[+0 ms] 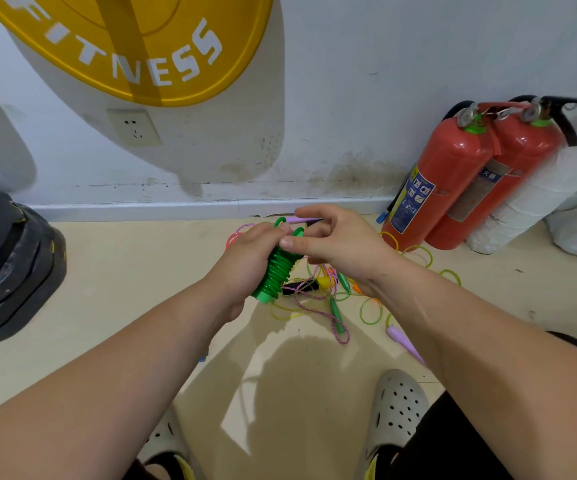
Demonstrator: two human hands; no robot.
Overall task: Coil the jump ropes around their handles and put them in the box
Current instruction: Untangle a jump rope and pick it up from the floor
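A green jump rope (277, 270) is wound in tight coils around its green handles. My left hand (249, 258) grips this bundle from the left. My right hand (335, 244) pinches the free green loop at the top of the bundle between thumb and forefinger. Below and behind the hands lies a tangle of other ropes (328, 299) on the floor: yellow-green, pink braided, with green, yellow, orange and black handles. A purple handle (403, 341) lies to the right near my forearm. No box is in view.
Two red fire extinguishers (460, 174) stand against the wall at the right, beside white rolls (529, 209). A dark grey bag-like object (6, 265) sits at the left. My feet in pale perforated clogs (397, 414) are at the bottom.
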